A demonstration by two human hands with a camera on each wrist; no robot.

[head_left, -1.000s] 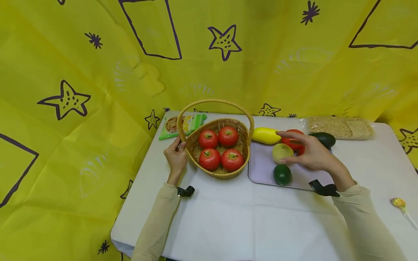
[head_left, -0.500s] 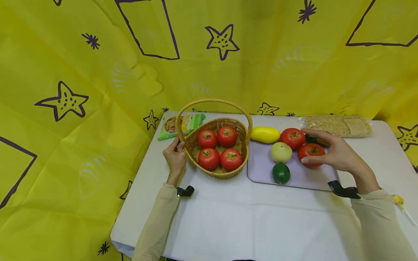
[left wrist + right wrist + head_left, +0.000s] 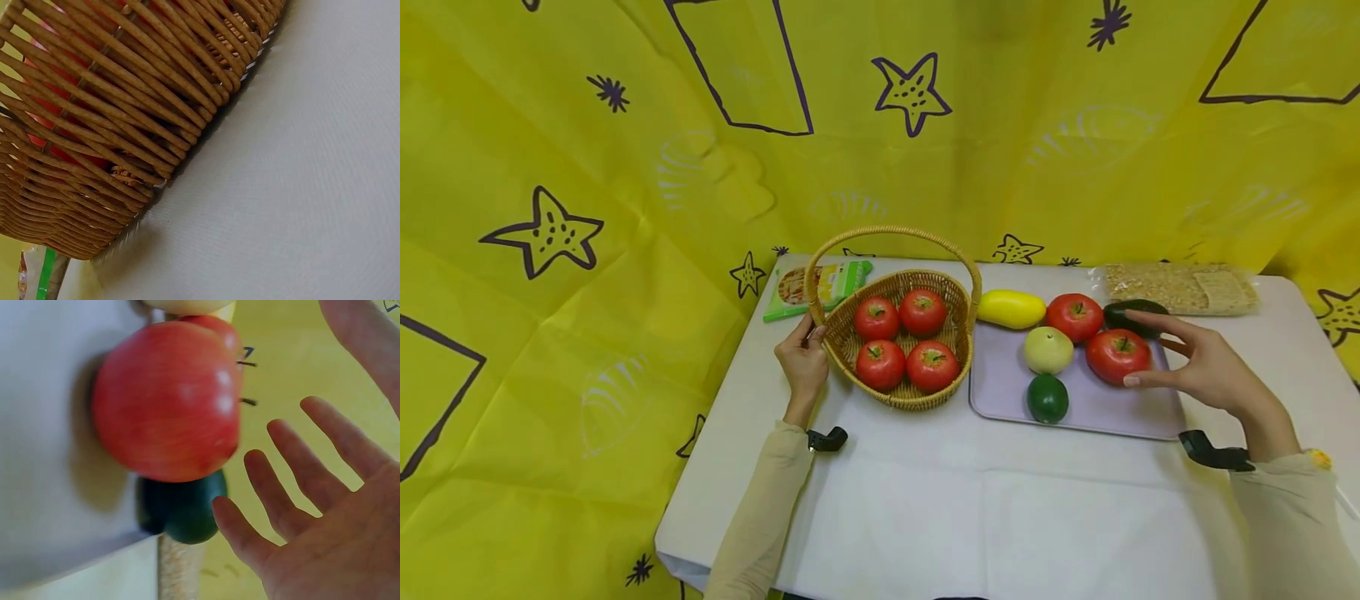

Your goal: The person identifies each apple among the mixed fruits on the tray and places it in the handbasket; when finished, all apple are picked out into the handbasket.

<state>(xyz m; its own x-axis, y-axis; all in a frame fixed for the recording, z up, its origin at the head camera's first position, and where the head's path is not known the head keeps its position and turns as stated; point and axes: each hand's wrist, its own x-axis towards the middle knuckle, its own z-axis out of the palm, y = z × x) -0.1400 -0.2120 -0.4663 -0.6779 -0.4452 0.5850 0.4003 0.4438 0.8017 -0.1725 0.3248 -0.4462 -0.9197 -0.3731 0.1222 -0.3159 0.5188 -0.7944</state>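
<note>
A wicker basket (image 3: 904, 403) with a tall arched handle holds several red apples (image 3: 933, 367). My left hand (image 3: 803, 363) grips its left side at the foot of the handle; the left wrist view shows only the basket's woven wall (image 3: 125, 94). On the lilac tray (image 3: 1000, 408) lie two more red apples (image 3: 1117, 355), a pale yellow-green round fruit (image 3: 1048, 350) and a dark green oval fruit (image 3: 1047, 398). Beside the right-hand apple my right hand (image 3: 1213, 367) hovers with spread fingers, holding nothing. In the right wrist view a gap separates the fingers from that apple (image 3: 169, 403).
A yellow oblong fruit (image 3: 1011, 309) lies at the tray's back left, a dark green one (image 3: 1135, 317) at its back right. Behind stands a clear bag of flakes (image 3: 1183, 289). A green packet (image 3: 823, 289) lies behind the basket; a lollipop (image 3: 1319, 458) is partly hidden by my right sleeve.
My right hand has moved right, from over the pale fruit, past the right-hand apple to its right side. The left hand and basket have stayed put.
</note>
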